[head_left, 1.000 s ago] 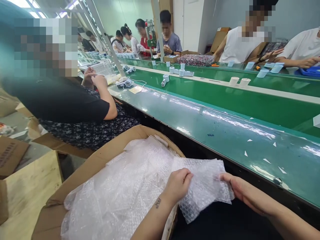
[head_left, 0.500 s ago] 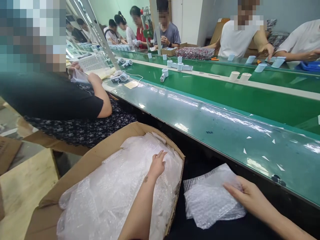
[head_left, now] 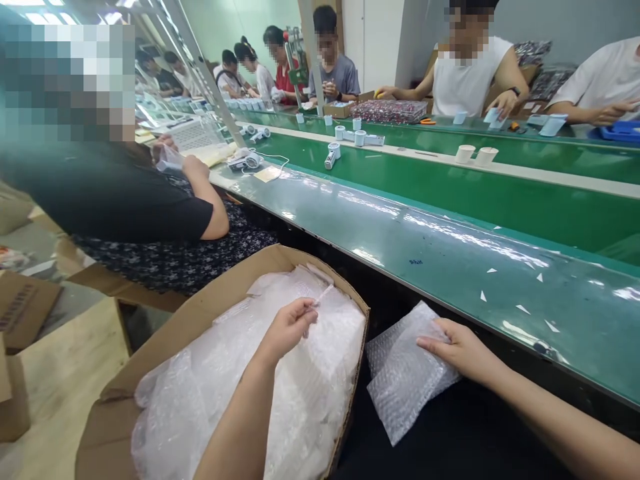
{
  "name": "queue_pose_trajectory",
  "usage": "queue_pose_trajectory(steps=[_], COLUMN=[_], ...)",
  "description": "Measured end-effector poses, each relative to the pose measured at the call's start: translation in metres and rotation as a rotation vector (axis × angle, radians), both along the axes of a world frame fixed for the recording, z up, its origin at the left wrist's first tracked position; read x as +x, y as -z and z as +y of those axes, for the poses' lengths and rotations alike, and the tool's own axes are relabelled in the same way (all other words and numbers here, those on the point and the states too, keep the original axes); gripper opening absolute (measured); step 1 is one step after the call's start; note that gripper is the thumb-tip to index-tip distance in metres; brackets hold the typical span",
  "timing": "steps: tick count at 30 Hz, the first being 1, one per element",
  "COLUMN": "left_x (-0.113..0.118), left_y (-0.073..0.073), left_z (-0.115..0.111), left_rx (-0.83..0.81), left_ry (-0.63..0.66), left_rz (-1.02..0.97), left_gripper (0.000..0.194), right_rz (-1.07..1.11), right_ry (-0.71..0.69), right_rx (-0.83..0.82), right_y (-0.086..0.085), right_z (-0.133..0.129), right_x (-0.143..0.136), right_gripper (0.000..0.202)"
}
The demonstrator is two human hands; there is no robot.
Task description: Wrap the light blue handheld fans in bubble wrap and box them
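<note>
An open cardboard box [head_left: 200,303] full of clear bubble-wrap bags [head_left: 210,373] stands in front of me. Over its far right part, my left hand [head_left: 290,327] pinches the edge of one bubble-wrap bag [head_left: 325,293] between thumb and fingers; how much of that bag is lifted I cannot tell. To the right of the box, above my dark-clothed lap, my right hand [head_left: 453,343] grips a few overlapping bubble-wrap bags [head_left: 407,377] by their right edge, thumb on top.
Beyond the box runs a glossy table edge [head_left: 400,240] with small white scraps, then a green conveyor belt [head_left: 425,180] carrying white device parts [head_left: 360,138] and two cream cups [head_left: 465,154]. A co-worker in dark clothes [head_left: 165,207] sits close on the left. Others work across the belt.
My left hand has drawn back toward me and left, from spread fingers on the pile to a pinch on a bag. My right hand has shifted slightly left and up, tilting its bags.
</note>
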State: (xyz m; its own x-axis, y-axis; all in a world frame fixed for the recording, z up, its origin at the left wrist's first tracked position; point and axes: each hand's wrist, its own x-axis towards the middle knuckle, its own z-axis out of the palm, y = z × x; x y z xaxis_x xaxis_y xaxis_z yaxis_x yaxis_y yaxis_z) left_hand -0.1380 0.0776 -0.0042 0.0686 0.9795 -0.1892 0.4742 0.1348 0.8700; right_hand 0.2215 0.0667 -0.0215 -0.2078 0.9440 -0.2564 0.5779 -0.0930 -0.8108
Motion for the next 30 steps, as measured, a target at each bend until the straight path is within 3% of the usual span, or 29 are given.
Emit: queue_pose_trajectory(steps=[2, 4, 7, 10, 12, 14, 17, 19, 22, 25, 27, 30], left_x=[0.019, 0.050, 0.100, 0.128, 0.129, 0.118, 0.100, 0.097, 0.106, 0.119, 0.125, 0.130], left_y=[-0.021, -0.028, -0.013, 0.010, 0.016, 0.008, -0.023, -0.043, -0.054, -0.041, -0.028, -0.013], left_z=[-0.018, -0.033, -0.046, -0.049, -0.046, -0.041, -0.034, -0.032, -0.034, -0.038, -0.041, -0.046], left_rx=[-0.024, -0.036, -0.053, -0.015, 0.014, 0.081, 0.318, 0.372, 0.161, 0.012, 0.026, 0.138], left_ry=[-0.084, -0.069, -0.019, -0.126, -0.230, -0.354, -0.533, -0.513, -0.286, -0.087, -0.049, -0.098], left_rz=[-0.324, -0.492, -0.462, -0.368, -0.430, -0.609, -0.902, -0.958, -0.803, -0.520, -0.357, -0.158], left_gripper=[0.029, 0.033, 0.031, 0.031, 0.030, 0.031, 0.037, 0.036, 0.027, 0.023, 0.024, 0.029], right_rz=[0.040, 0.140, 0.378, 0.514, 0.504, 0.478, 0.431, 0.370, 0.387, 0.447, 0.466, 0.589], right_ry=[-0.062, -0.137, -0.191, -0.141, -0.099, -0.076, -0.104, -0.159, -0.152, -0.076, -0.038, -0.071], right_rx=[-0.061, -0.157, -0.359, -0.462, -0.455, -0.443, -0.461, -0.489, -0.399, -0.401, -0.524, -0.609], right_y=[0.001, -0.001, -0.006, -0.011, -0.013, -0.013, -0.007, -0.003, -0.003, -0.013, -0.024, -0.039], right_z=[0.008, 0.013, 0.013, 0.007, 0.005, 0.004, 0.006, 0.008, 0.010, 0.013, 0.014, 0.014], right_x=[-0.014, -0.028, -0.039, -0.036, -0.030, -0.023, -0.020, -0.024, -0.035, -0.041, -0.042, -0.041], right_gripper=[0.047, 0.050, 0.057, 0.060, 0.057, 0.056, 0.056, 0.054, 0.048, 0.051, 0.064, 0.080])
